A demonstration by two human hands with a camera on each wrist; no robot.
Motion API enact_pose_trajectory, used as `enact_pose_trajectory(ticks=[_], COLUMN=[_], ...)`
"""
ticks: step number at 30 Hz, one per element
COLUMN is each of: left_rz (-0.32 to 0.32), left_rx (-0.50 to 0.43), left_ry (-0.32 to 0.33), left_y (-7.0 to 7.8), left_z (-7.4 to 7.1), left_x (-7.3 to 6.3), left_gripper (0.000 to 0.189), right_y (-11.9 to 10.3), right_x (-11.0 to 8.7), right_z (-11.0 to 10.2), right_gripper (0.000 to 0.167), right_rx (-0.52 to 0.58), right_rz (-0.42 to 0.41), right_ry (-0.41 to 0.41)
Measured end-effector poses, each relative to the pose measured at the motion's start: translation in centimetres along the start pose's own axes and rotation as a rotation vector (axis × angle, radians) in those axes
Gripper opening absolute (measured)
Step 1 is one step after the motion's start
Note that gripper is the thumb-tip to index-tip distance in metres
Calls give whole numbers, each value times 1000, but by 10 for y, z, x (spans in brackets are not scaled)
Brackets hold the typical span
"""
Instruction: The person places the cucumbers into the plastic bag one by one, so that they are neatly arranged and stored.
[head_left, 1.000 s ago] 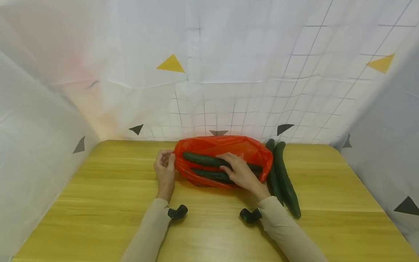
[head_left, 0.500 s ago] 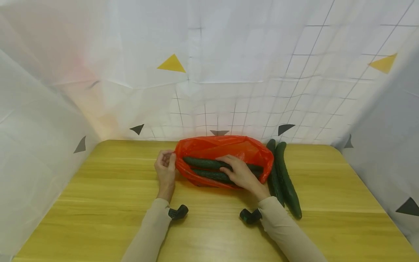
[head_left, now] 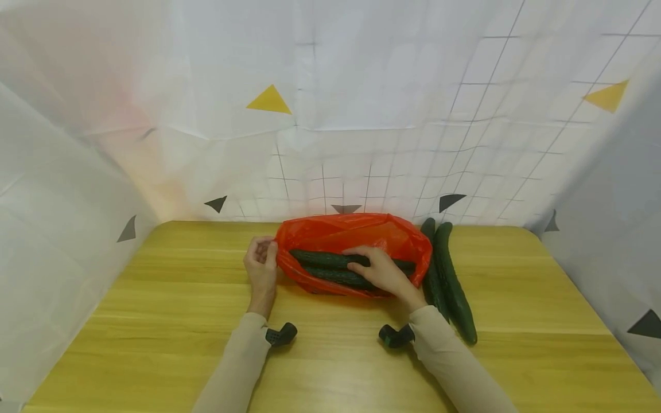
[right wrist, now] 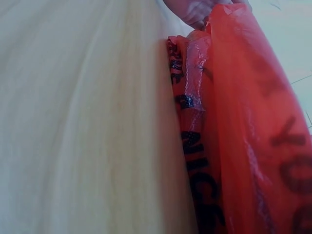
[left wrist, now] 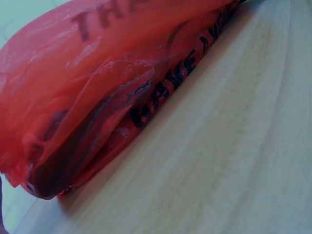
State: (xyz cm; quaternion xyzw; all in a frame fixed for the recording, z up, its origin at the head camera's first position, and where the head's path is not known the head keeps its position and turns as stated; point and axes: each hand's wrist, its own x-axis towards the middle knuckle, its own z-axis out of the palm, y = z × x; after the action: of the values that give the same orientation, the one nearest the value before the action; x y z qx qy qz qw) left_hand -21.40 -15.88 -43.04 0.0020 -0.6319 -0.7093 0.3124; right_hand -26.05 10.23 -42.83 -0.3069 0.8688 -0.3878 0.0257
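Observation:
A red plastic bag [head_left: 356,222] with black lettering lies on its side, its mouth facing up and toward me in the head view. Two dark green cucumbers are inside it: a rear cucumber [head_left: 316,258] and a front cucumber [head_left: 335,276], side by side. My left hand [head_left: 261,265] pinches the bag's left rim between thumb and fingers. Reaching into the mouth, my right hand [head_left: 383,272] holds the rear cucumber, fingers over its top and thumb on the near side. Both wrist views show mostly the bag's outside [left wrist: 112,63]; the right one also catches part of the left hand [right wrist: 192,10].
Right of the bag, an inner cucumber [head_left: 435,287] and an outer cucumber [head_left: 454,287] lie lengthwise on the wooden table [head_left: 155,321]. The right forearm passes close to them. A white sheet [head_left: 351,103] with grid lines rises behind the table's far edge.
The rear cucumber has gone lower into the bag, down against the front one, with my right hand on it. My left hand stays at the rim.

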Motion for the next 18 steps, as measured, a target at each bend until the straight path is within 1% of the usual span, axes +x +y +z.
enact_pose_trajectory(ticks=[4, 9, 18], left_rz=[-7, -9, -24], left_rx=[14, 3, 9], left_ry=[-2, 0, 9], left_y=[0, 2, 3], left_z=[0, 1, 2], left_x=[-1, -2, -2], left_gripper=[19, 19, 17], right_y=[0, 0, 0], right_x=[0, -1, -2], right_z=[0, -1, 0], right_gripper=[32, 32, 32], right_rx=[-9, -18, -36], right_rz=[-23, -44, -23], right_ry=[-13, -20, -31])
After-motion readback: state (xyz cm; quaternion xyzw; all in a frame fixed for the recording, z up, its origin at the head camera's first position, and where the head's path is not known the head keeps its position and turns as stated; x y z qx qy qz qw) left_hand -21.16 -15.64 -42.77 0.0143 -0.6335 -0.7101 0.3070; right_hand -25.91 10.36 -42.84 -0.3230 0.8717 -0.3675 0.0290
